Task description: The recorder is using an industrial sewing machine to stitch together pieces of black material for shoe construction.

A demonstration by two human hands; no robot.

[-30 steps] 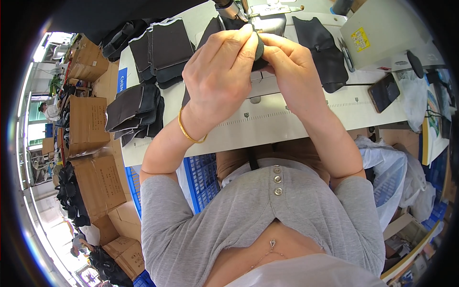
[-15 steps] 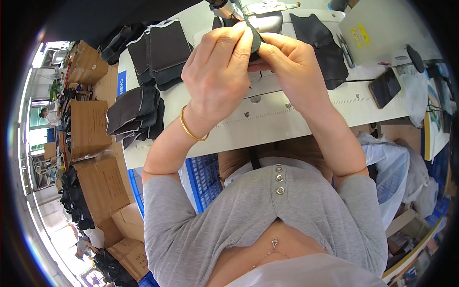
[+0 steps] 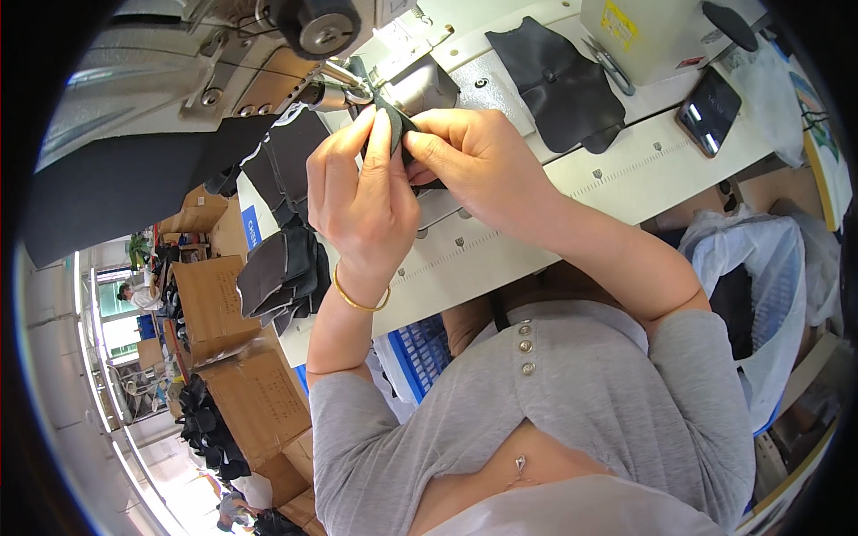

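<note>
Both my hands pinch a narrow dark fabric piece [image 3: 396, 125] right below the needle area of a sewing machine [image 3: 259, 71]. My left hand [image 3: 362, 192] has its thumb and fingers closed on the piece's left side and wears a gold bangle at the wrist. From the right, my right hand [image 3: 478, 161] grips the same piece between thumb and fingers. The lower part of the piece is hidden behind my fingers. A lit metal arm [image 3: 413, 89] of the machine stands just behind it.
Stacked dark panels [image 3: 281, 268] lie on the table's left. At the right are a black leather-like piece [image 3: 559, 89], tweezers [image 3: 609, 64] and a phone [image 3: 709, 112]. Cardboard boxes [image 3: 255, 402] stand beyond the left edge. A plastic-lined blue basket [image 3: 769, 295] is at my right.
The view has tilted and shifted, so more of the sewing machine shows at upper left. Both hands keep their pinch on the fabric piece by the machine.
</note>
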